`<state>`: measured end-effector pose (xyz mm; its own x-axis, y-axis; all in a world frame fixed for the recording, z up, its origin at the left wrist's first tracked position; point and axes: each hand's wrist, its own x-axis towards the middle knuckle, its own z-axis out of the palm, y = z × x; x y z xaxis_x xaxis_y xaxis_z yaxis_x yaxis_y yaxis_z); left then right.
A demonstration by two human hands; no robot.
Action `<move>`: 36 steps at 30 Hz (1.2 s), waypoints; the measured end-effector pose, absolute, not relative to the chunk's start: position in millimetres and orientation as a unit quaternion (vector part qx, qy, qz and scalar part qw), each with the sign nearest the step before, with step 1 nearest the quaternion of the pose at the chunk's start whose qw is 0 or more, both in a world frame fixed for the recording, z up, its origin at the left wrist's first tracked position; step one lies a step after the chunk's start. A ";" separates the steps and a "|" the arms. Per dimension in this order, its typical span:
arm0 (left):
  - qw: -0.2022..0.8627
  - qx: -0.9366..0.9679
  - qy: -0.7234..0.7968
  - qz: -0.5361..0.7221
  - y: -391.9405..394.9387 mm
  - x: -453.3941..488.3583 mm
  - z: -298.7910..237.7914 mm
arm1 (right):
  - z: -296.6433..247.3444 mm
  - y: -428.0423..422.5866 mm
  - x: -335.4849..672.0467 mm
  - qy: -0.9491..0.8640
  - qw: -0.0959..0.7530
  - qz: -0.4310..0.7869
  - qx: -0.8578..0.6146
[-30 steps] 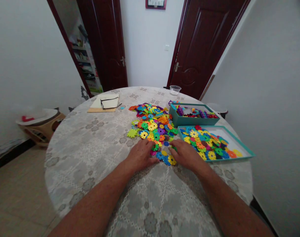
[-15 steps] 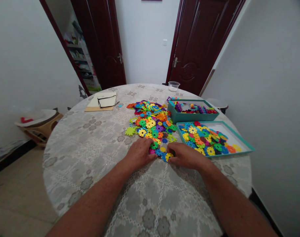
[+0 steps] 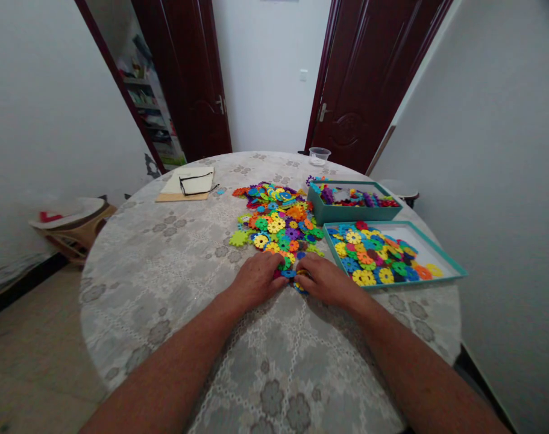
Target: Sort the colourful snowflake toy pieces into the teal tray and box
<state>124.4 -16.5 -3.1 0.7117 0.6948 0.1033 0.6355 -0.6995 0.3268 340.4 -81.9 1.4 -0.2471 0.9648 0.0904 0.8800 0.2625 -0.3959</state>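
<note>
A pile of colourful flower-shaped plastic disc pieces [image 3: 276, 225] spreads over the middle of the table, its near end lying between my hands. My left hand [image 3: 260, 278] cups the left side of that end, fingers curled around several pieces and thumb against them. Opposite it, my right hand [image 3: 325, 279] has its fingers bent over pieces on the right side. A blue piece [image 3: 288, 273] shows in the narrow gap between the two hands. The fingers partly hide what each one grips.
Right of the pile, a shallow teal-rimmed tray [image 3: 430, 238] holds more discs. Behind it stands a deeper teal box [image 3: 360, 214] with mixed pieces. A clear plastic cup [image 3: 319, 155] is at the far edge. Black-framed glasses [image 3: 195, 193] rest on a notebook [image 3: 170, 188] at left.
My right hand has shifted left and slightly forward, narrowing the gap and covering the yellow and blue pieces. My left hand stays nearly in place.
</note>
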 end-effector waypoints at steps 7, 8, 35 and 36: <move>0.139 0.906 0.384 0.108 -11.6 127.8 -9.0 | 2.2 -75.4 342.1 -0.768 0.186 0.134 -0.598; 0.138 0.906 0.386 0.109 -11.1 127.8 -9.4 | 4.6 -76.0 345.0 -0.763 0.198 0.144 -0.598; 0.138 0.906 0.377 0.135 -12.1 126.2 -13.3 | 17.8 -90.6 331.3 -0.742 0.145 0.264 -0.599; 0.138 0.905 0.379 0.132 -12.5 126.3 -13.0 | 17.3 -90.9 331.4 -0.741 0.152 0.272 -0.595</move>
